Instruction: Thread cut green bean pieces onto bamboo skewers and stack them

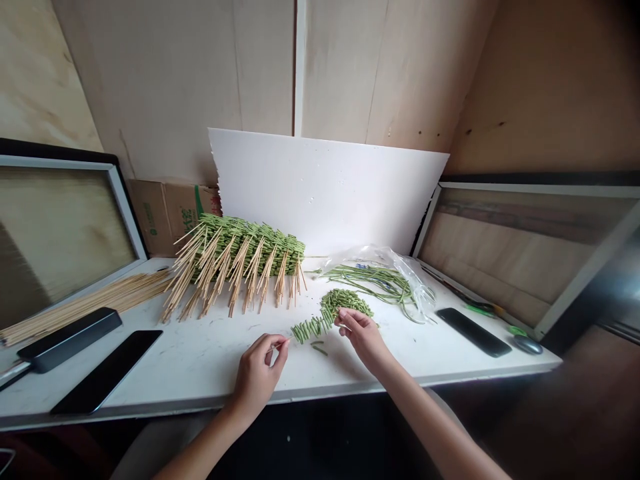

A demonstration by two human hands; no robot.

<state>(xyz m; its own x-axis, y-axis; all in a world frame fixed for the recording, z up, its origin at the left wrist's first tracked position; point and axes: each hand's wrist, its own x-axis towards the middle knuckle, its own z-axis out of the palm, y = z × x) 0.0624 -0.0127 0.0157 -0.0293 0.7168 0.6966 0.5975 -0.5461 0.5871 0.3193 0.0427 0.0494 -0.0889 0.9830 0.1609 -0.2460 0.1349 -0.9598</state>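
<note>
My left hand (261, 367) pinches the near end of a thin skewer that carries a row of short green bean pieces (311, 328). At the far end of that row, my right hand (361, 333) has its thumb and fingers pressed together; what it holds is too small to make out. Behind my right hand lies a pile of cut bean pieces (345, 300). A loose piece or two (319, 349) rests on the white table (210, 360) below the row. Long uncut beans (375, 280) spread beside a clear plastic bag (420, 290) at the back.
Stacked skewers of green beans (250, 247) stand back left, their sticks pointing toward me. Bare skewers (110, 297), a black case (75, 339) and a tablet (107, 373) lie left. A phone (474, 331) and a mouse (528, 344) are right. A white board (325, 187) stands behind.
</note>
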